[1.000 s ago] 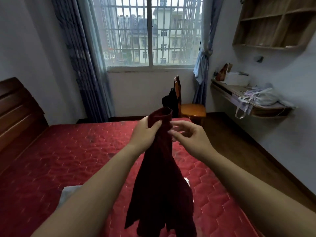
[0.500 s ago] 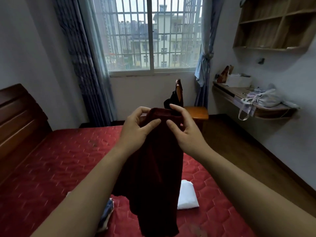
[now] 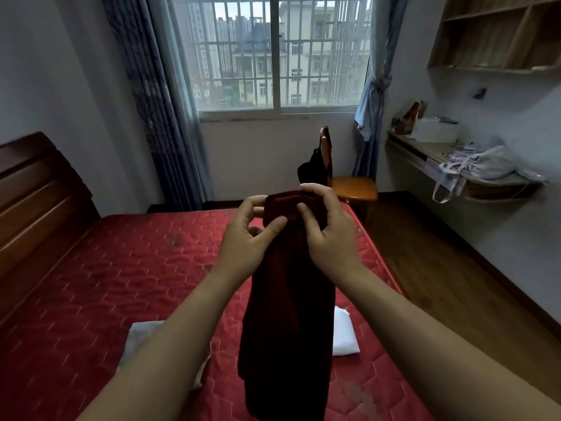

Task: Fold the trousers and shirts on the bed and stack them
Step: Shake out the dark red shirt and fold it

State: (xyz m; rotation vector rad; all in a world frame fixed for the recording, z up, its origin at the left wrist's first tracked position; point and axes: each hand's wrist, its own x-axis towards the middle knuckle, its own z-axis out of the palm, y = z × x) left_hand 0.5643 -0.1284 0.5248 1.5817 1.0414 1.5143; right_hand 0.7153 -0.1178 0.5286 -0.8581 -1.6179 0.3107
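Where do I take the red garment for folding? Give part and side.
Its top edge, a hand at each end, from the near side with thumbs in front. The garment hangs long and limp from that edge above the bed, so a hold there likely lets it drop straight. The left hand and right hand pinch it there.

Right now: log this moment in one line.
left hand: pinches top of dark red fabric garment | right hand: pinches same top | garment: hangs over red quilted mattress
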